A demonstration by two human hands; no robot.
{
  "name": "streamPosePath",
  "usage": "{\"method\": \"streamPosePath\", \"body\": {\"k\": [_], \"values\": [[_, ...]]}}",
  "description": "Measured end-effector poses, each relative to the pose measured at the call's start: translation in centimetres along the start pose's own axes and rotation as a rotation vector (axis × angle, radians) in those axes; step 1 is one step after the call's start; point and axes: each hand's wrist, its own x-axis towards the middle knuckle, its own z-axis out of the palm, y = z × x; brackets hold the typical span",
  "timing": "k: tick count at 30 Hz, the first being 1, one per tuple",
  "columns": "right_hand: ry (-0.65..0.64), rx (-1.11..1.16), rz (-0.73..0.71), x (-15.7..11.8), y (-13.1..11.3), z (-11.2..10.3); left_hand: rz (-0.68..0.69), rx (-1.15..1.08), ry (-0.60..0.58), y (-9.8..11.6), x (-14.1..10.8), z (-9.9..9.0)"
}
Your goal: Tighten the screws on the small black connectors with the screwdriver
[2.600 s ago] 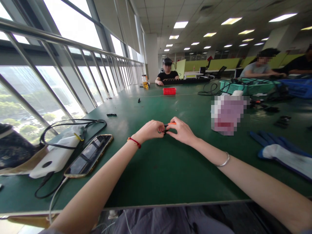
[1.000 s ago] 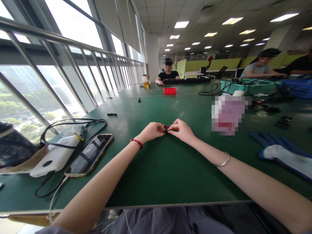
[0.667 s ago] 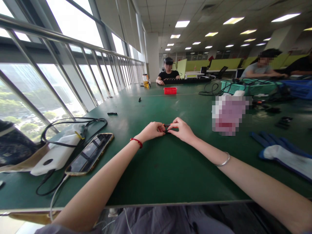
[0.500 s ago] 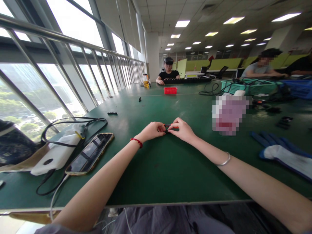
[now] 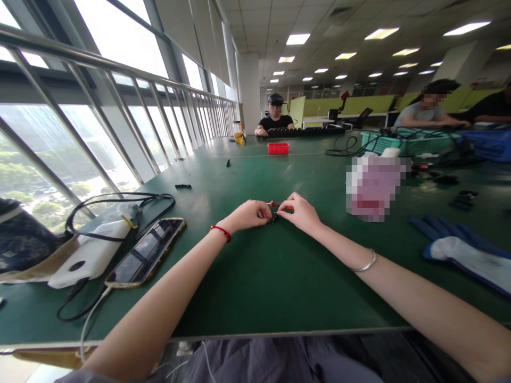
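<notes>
Near the middle of the green worktop (image 5: 255, 282), well back from its front edge, the person's two hands come close together, forearms reaching in over that edge from either side. At the tips of the left hand (image 5: 253, 214) sits a small black part (image 5: 274, 217), its outer end jutting toward the other hand; the fingers are closed on it, though much of their grip is hidden. The right hand (image 5: 300, 214) faces it just beside, thumb and forefinger brought nearly tip to tip. An orange-and-black tool (image 5: 288, 208) runs behind those fingers, its thin end pointing left past the black part; whether they are clamped on it or merely in front of it, one cannot tell. Only a narrow gap parts the two hands. Plain green surface stretches from them toward the front edge and away to the red tray (image 5: 278, 149), which stands well beyond. On the left, the room to move is bounded by a phone (image 5: 146, 252) and a white device (image 5: 90, 258) lying in front of the metal railing (image 5: 120, 106), with a short black piece (image 5: 183, 186) farther off, near the worktop's left side. On the right, a pixelated pink item (image 5: 375, 189) and a blue-and-white glove (image 5: 467, 252) mark the limit, both well apart from the right hand.
</notes>
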Motion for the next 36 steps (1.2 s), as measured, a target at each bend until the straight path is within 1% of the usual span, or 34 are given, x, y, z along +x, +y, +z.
{"method": "streamPosePath", "body": {"k": [4, 7, 12, 16, 18, 22, 26, 29, 31, 33, 36], "values": [[-0.022, 0.017, -0.004, 0.1, 0.1, 0.2, 0.030, 0.253, 0.079, 0.8, -0.1, 0.2], [-0.032, 0.057, -0.031, 0.2, 0.2, 0.3, 0.083, 0.374, 0.141, 1.3, -0.1, 0.1], [-0.069, 0.108, -0.089, 0.4, 0.4, 0.4, 0.172, 0.417, 0.129, 1.6, 0.0, 0.4], [-0.085, 0.090, -0.124, 0.5, 0.7, 0.6, 0.169, 0.398, 0.105, 1.8, 0.1, 0.6], [-0.065, 0.117, -0.115, 0.5, 0.8, 0.5, 0.157, 0.383, 0.098, 1.7, 0.1, 0.6], [0.046, 0.225, -0.109, 0.7, 0.6, -0.5, 0.125, 0.328, 0.114, 1.5, 0.1, 0.5], [0.227, 0.407, -0.124, 0.9, -0.3, -2.6, 0.093, 0.282, 0.113, 1.0, 0.2, 0.5], [0.391, 0.512, -0.066, 1.0, -0.9, -4.2, 0.038, 0.258, 0.141, 0.5, 0.3, 0.7], [0.470, 0.530, -0.024, 1.0, -1.1, -4.9, -0.007, 0.258, 0.162, 0.4, 0.3, 0.8], [0.510, 0.521, -0.012, 1.0, -1.1, -5.4, -0.045, 0.269, 0.176, 0.3, 0.3, 0.9], [0.509, 0.522, -0.034, 0.9, -1.2, -5.5, -0.069, 0.282, 0.195, 0.3, 0.2, 1.0]]}}
